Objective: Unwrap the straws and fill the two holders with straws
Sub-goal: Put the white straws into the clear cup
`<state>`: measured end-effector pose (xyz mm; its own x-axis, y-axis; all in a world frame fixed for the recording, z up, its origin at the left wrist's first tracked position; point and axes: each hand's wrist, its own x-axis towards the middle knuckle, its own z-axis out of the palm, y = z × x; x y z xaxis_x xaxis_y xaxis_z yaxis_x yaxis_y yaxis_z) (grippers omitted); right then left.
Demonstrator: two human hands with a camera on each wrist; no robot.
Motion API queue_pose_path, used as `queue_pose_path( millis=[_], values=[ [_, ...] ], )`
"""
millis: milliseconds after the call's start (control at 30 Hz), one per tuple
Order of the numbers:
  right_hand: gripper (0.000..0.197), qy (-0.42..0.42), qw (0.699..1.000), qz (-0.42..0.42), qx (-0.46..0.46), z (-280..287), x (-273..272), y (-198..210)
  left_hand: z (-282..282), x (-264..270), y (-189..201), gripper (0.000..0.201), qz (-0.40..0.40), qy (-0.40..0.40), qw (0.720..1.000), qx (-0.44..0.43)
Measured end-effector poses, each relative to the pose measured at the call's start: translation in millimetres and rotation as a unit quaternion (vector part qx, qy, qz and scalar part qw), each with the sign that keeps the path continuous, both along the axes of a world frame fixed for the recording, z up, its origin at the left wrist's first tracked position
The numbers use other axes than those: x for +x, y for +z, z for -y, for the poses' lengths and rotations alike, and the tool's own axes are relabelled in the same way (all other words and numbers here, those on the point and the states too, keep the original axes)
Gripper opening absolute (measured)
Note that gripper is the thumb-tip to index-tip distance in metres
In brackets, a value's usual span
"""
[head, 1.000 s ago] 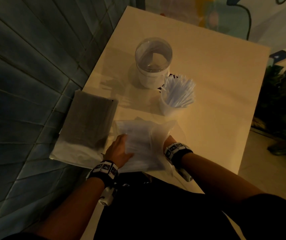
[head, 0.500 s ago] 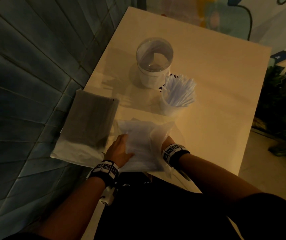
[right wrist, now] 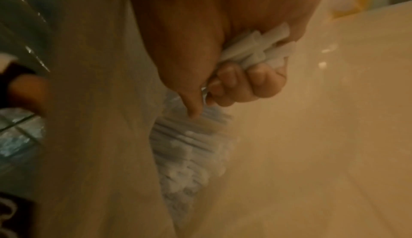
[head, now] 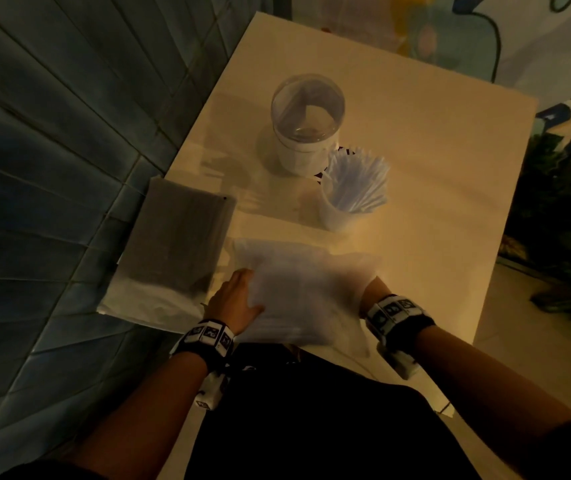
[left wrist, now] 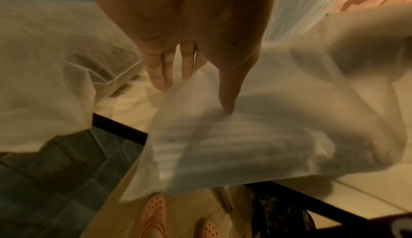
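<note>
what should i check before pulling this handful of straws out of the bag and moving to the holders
1. Right hand grips a bunch of straws inside the bag: ok, fingers are curled round them.
2. Left hand steadies the plastic bag from outside, thumb and fingers on the film: ok.
3. Bag mouth wide enough to pull the bunch out: cannot tell, the film is blurred and hides the right hand in the head view.
4. Clear holder has room: ok, it looks nearly empty.
5. Small cup holder has room: not ok, straws already fan out of it.
6. Straws in hand are unwrapped: cannot tell.
</note>
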<state>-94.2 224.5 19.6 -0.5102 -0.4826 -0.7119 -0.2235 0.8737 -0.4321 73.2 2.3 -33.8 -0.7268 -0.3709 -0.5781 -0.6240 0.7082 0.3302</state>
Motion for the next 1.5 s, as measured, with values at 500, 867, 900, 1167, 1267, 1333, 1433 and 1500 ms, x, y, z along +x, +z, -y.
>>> queue_pose_path(
  millis=[500,867,900,1167,1267,1333,1433,1500],
  values=[
    [0.029,-0.074,0.99,-0.041,0.115,-149.7,-5.5,13.5,0.8,2.1,-7.5,0.077,0.002,-0.027,0.999,-0.03],
    [0.038,-0.224,0.952,-0.207,-0.017,-137.1,-10.3,55.5,3.0,-1.4,1.8,0.073,0.024,-0.069,0.997,-0.029],
    [0.04,-0.209,0.955,-0.207,-0.046,-127.9,-11.2,60.9,3.9,-2.9,5.9,0.071,0.014,-0.065,0.998,-0.022],
    [0.021,0.057,0.977,-0.166,-0.123,-39.3,1.5,66.5,-10.1,-42.6,113.1,0.05,-0.365,0.105,0.892,0.243],
    [0.017,0.123,0.974,-0.145,-0.126,-2.0,11.4,69.5,-17.1,-50.4,153.5,0.069,-0.394,0.112,0.851,0.329],
    [0.017,0.144,0.97,-0.14,-0.136,16.3,17.6,71.4,-21.9,-54.0,165.6,0.072,-0.4,0.137,0.835,0.351],
    [0.015,0.137,0.969,-0.144,-0.148,30.1,19.6,73.1,-20.7,-57.7,169.1,0.06,-0.402,0.178,0.837,0.324],
    [0.012,0.128,0.968,-0.16,-0.146,33.9,18.9,73.1,-16.8,-57.7,167.0,0.053,-0.398,0.196,0.838,0.316]
  ],
)
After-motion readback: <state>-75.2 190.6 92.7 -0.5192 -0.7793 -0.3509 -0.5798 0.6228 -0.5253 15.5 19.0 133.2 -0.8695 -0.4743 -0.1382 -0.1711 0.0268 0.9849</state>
